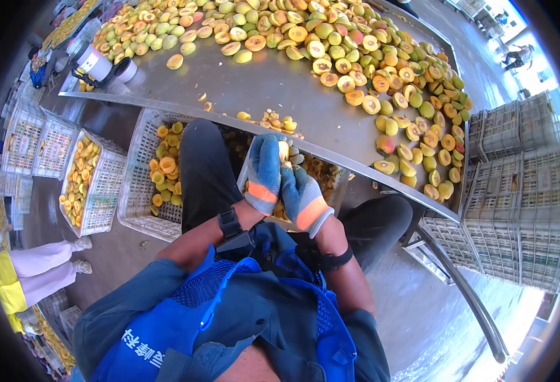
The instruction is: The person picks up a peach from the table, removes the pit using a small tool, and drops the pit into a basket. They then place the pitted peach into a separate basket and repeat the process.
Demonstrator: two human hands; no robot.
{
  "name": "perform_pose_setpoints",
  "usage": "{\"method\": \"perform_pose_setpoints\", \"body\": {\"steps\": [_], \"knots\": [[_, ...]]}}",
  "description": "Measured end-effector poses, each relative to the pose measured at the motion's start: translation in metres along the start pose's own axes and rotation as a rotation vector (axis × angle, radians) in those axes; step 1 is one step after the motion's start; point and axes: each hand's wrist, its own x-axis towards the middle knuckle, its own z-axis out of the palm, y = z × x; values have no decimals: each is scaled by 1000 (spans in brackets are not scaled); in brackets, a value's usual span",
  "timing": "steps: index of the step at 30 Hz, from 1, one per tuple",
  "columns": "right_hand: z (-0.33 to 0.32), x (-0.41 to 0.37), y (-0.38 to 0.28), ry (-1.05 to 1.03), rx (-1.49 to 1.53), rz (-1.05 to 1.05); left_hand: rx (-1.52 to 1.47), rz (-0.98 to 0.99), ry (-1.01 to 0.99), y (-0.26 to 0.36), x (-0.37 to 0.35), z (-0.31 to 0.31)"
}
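Observation:
My left hand (264, 170), in a blue, grey and orange work glove, is closed around a yellow peach piece (283, 151) just off the table's near edge. Beside it, my right hand (303, 196) wears a matching glove and presses its curled fingers up against the same piece. Whether a small tool sits in the right fingers is hidden. Below both hands stands a crate (338, 191) holding brownish pits and scraps. Past the table edge lie small peach scraps (273, 120).
Halved peaches (350, 51) cover the far and right side of the metal table (184, 79). A crate of peach halves (133, 191) stands by my left knee, another crate (101, 197) beyond it. Stacked crates (509, 204) rise at right. A person's legs (44, 264) show at left.

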Motion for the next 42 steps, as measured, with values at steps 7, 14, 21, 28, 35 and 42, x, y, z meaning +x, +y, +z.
{"method": "perform_pose_setpoints", "body": {"steps": [7,14,21,28,35,42], "knots": [[9,-1,9,60,9,-39,23,-105,-97,-3,7,-16],[29,-5,11,168,-98,-23,-140,-271,0,0,8,-17],[32,-5,8,242,-16,-53,1,-98,-115,-2,5,-25],[8,-11,13,212,-319,-63,414,-253,-306,12,25,-45],[15,-19,15,284,-9,-99,-90,-309,-259,-7,27,-79],[29,-17,47,226,277,102,-489,-425,-260,14,12,-54]]}}
